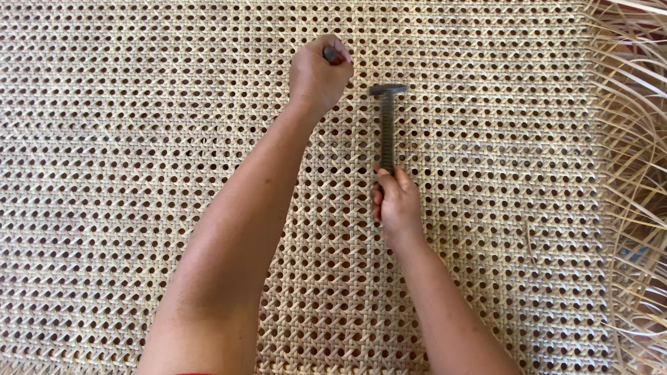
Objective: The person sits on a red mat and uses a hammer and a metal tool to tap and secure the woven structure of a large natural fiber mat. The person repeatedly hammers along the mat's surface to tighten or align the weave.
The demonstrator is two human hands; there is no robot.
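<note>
A large sheet of woven cane webbing (139,173) with a pattern of small holes fills the view. My left hand (318,73) is stretched far out over it, its fingers closed around a small tool with a red and grey end (336,54). My right hand (396,201) sits closer to me and grips the handle of a grey hammer (387,125). The hammer points away from me, and its flat head (387,89) lies just right of my left hand, over the weave.
Loose, unwoven cane strands (632,139) fan out along the right edge of the webbing. A small blue thing (636,251) shows between those strands at the lower right.
</note>
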